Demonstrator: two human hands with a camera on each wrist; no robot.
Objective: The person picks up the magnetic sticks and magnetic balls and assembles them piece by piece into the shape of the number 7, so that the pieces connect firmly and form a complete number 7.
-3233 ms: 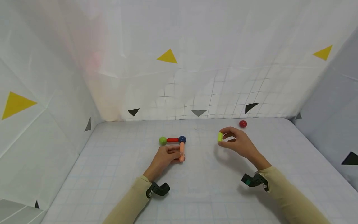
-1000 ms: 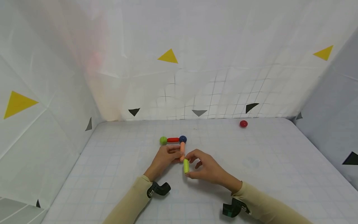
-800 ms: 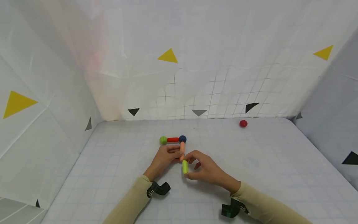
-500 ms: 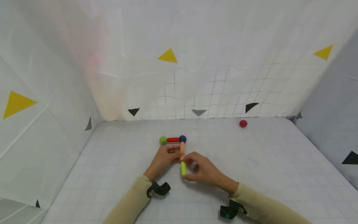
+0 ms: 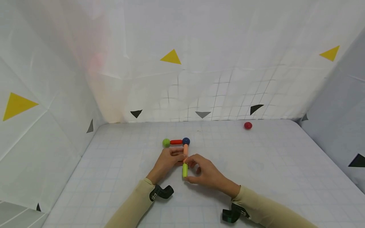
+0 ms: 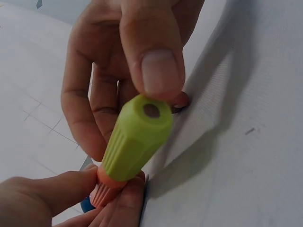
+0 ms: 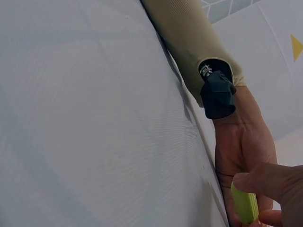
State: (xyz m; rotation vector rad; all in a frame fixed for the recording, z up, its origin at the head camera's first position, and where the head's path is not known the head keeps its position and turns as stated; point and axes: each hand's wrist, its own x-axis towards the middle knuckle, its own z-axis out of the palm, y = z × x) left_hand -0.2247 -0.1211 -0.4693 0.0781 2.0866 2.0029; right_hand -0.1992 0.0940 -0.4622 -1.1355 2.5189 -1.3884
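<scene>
On the table, a green ball (image 5: 166, 142), a red magnetic rod (image 5: 176, 142) and a blue ball (image 5: 186, 141) form a row. From the blue ball a salmon-orange magnetic rod (image 5: 186, 149) runs toward me, pinched by my left hand (image 5: 170, 158). My right hand (image 5: 208, 173) holds a yellow-green magnetic rod (image 5: 185, 170) by its ends between thumb and finger. In the left wrist view this ribbed yellow-green rod (image 6: 135, 142) sits end to end with the orange rod (image 6: 106, 190), and a dark metal dot shows in its near end. Part of the orange rod is hidden by fingers.
A red ball (image 5: 248, 125) lies at the table's back right. The gridded white table (image 5: 273, 164) is walled by white sheets on the left, back and right. Each wrist wears a dark camera mount (image 5: 163, 192).
My right hand has brought the yellow-green rod from the right over to the orange rod's near end, swinging it into line over the last second. The left hand stays in place.
</scene>
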